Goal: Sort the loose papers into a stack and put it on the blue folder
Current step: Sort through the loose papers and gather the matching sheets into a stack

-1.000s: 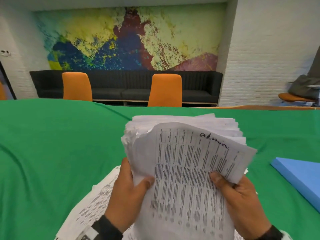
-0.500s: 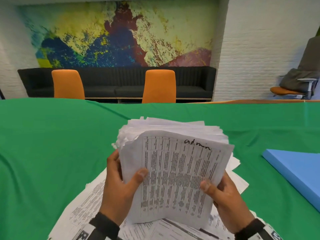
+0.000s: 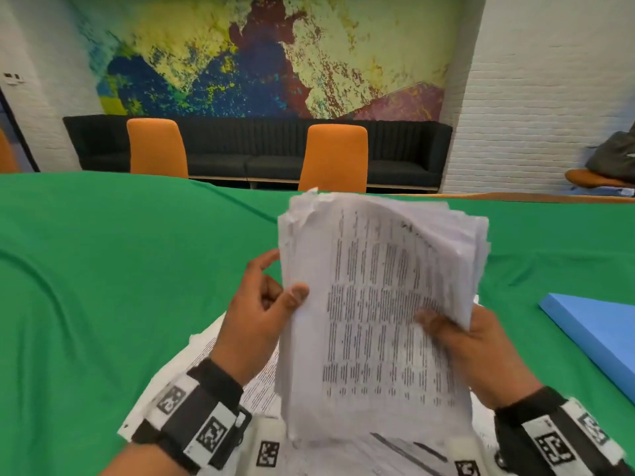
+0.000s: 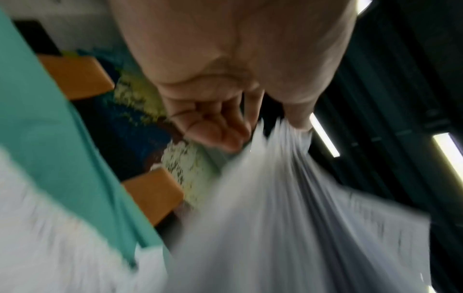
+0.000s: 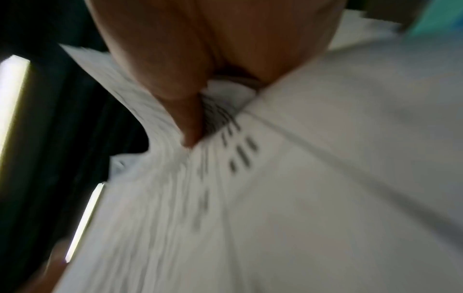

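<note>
A thick stack of printed papers (image 3: 381, 304) stands almost upright above the green table, held between both hands. My left hand (image 3: 264, 310) grips its left edge, thumb on the front sheet and fingers behind; the left wrist view shows the fanned paper edges (image 4: 288, 198) blurred below that hand (image 4: 225, 126). My right hand (image 3: 464, 341) pinches the stack's lower right side, thumb on the printed face, as the right wrist view also shows: thumb (image 5: 185, 119) pressed on the sheets (image 5: 300, 178). The blue folder (image 3: 594, 331) lies flat at the right edge.
More loose printed sheets (image 3: 220, 359) lie on the green tablecloth (image 3: 103, 286) under my wrists. Two orange chairs (image 3: 335, 156) and a dark sofa (image 3: 240, 149) stand beyond the table's far edge. Another chair with a bag sits at far right.
The stack has been lifted and turned more upright, its top edges now fanned and blurred. My left thumb has shifted up along the left edge. The camera view dipped slightly.
</note>
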`<state>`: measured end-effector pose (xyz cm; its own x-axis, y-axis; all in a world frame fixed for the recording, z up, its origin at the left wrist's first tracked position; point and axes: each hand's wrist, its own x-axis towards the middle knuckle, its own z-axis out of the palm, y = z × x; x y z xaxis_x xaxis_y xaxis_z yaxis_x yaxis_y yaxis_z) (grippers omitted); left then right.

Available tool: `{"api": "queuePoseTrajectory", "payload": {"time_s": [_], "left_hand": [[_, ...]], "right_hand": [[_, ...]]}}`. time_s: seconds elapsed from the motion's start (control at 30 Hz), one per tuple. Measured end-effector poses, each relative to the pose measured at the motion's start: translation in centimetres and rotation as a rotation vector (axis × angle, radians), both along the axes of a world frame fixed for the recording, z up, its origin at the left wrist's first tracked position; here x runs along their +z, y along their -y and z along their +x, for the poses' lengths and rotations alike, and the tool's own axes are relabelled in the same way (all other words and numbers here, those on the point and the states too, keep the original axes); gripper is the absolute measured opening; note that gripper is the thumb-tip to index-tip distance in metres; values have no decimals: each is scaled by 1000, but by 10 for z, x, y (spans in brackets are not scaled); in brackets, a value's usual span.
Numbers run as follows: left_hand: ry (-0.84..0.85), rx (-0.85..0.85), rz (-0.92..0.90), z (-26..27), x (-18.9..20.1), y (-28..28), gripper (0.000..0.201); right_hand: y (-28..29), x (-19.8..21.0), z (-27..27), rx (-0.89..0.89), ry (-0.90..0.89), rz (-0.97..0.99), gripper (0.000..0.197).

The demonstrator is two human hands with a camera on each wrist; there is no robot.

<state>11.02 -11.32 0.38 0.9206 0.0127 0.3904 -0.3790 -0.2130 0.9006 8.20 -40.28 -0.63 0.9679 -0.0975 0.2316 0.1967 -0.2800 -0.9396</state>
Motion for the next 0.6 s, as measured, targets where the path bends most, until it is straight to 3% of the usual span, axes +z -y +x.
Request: {"api": "queuePoseTrajectory", "payload": {"time_s": [0.07,0.17,0.23,0.33,0.43,0.6], "left_hand": [[-14,22,148,15,16,-28,57],[-194,176,443,39,8,-79,25],[-399,262,662,47,-17,-106,36],[-629,244,905,45,-55,-122,68],[-701,261,941,38,-66,-122,73],[-707,225,838,32,-48,-126,36]], "right_hand": [[20,4,4,17,-102,152,15],[43,-17,4,45,-311,284,38],[49,-40,2,12,-440,288,43],[51,-64,0,-53,-548,295,25],[53,-72,0,-75,-575,295,22],[53,-76,-2,-94,-549,277,20]]}}
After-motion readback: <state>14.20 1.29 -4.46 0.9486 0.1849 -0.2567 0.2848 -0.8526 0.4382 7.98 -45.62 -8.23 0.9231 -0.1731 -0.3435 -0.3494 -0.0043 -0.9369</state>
